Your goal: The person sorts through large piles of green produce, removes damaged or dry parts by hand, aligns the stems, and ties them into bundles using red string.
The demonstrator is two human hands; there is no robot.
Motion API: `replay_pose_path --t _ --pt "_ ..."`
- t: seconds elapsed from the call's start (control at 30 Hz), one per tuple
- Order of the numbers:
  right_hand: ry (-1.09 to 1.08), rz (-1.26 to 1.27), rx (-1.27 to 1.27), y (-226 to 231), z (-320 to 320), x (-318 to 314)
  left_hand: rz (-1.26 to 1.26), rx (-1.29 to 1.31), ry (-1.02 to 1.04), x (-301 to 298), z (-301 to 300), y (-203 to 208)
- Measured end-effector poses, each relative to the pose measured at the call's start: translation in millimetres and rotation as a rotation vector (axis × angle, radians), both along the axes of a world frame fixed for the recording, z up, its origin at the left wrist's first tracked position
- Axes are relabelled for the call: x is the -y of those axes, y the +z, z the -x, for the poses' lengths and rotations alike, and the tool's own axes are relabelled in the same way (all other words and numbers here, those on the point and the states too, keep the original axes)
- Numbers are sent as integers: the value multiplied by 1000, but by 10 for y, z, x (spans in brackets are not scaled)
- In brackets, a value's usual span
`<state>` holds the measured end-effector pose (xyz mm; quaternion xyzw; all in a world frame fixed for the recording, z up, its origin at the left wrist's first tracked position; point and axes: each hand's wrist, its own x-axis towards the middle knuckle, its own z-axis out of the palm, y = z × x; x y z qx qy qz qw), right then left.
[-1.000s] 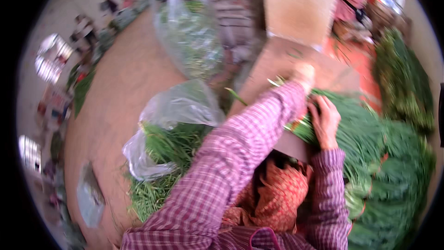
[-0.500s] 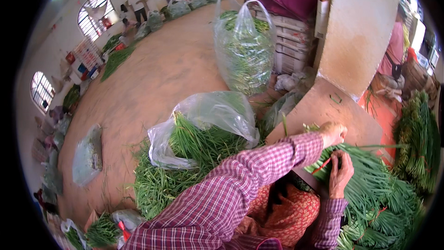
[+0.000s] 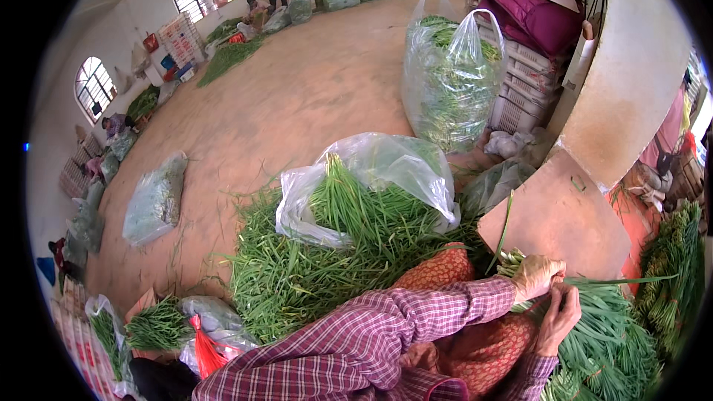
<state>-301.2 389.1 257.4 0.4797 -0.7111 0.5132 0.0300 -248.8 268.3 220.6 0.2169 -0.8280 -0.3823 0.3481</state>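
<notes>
My left hand is closed, its back up, over a bunch of green chives whose pale stem ends stick out beyond it. My right hand is closed in a pinch just below, with its fingertips close against the left fingertips. Whatever the two pinches hold is too small to make out. A long leaf reaches out to the right from beside the fingers. More chives lie in a heap under and beyond my right hand.
Loose chives cover the floor at my left, around an open clear bag. A flat board lies ahead of my hands, beside a pillar. A full clear bag stands by stacked crates. Several people sit or stand far off.
My hands have come together at the fingertips; before, they were apart. A red tie around the bunch, seen by my right fingers earlier, is now hidden. My view has turned left.
</notes>
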Motion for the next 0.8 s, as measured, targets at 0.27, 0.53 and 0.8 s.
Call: replay_pose_path --t 0.27,0.53,0.8 --pt "-20 -214 277 39 93 167 -830 -50 -346 140 -99 29" --pt "-51 -113 188 -121 246 71 -372 -46 -303 208 7 -179" --pt "-54 -226 96 -55 215 103 -569 -92 -384 314 -48 -235"
